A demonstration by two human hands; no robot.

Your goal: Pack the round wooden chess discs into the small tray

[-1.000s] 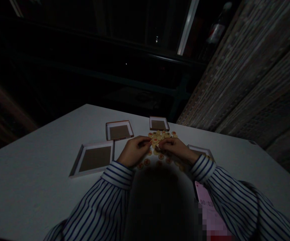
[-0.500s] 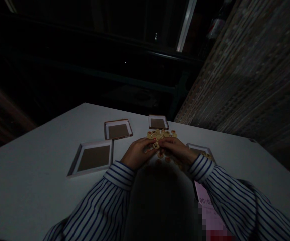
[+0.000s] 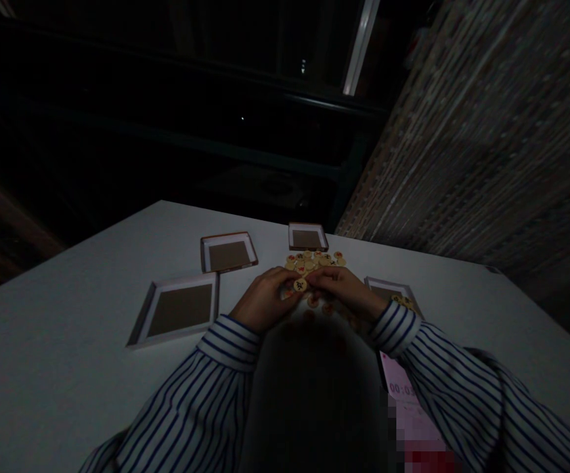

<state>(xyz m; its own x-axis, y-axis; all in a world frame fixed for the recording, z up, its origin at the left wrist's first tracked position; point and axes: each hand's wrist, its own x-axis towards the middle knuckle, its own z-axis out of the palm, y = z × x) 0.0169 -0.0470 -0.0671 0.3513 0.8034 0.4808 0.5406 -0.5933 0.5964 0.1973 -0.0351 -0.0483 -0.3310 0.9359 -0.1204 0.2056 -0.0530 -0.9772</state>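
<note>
Head view: the person is leaning over a white table point(image 3: 68, 328), both striped sleeves reaching toward its far edge. The left hand point(image 3: 265, 299) is curling its fingers and pinching a marked disc point(image 3: 300, 285), a pale round game piece with a dark sign on top, just above the table. The right hand point(image 3: 347, 292) is meeting it fingertip to fingertip, its fingers bent and closed toward the same piece. Whether it is gripping the piece or only touching it is not clear in this dim light.

Just beyond the hands, a heap of discs point(image 3: 314, 259) is lying loose on the table, with more of them under the wrists. The near-left tray point(image 3: 180, 310), the middle tray point(image 3: 228, 254) and the far tray point(image 3: 307, 238) are showing bare brown bottoms. The right tray point(image 3: 381, 288), beside the right cuff, is holding a few discs point(image 3: 406, 302). Judging by this, the sorting seems to be barely begun, with most pieces left outside the trays. A pink timer point(image 3: 403, 387) is lying near the table's near edge.
</note>
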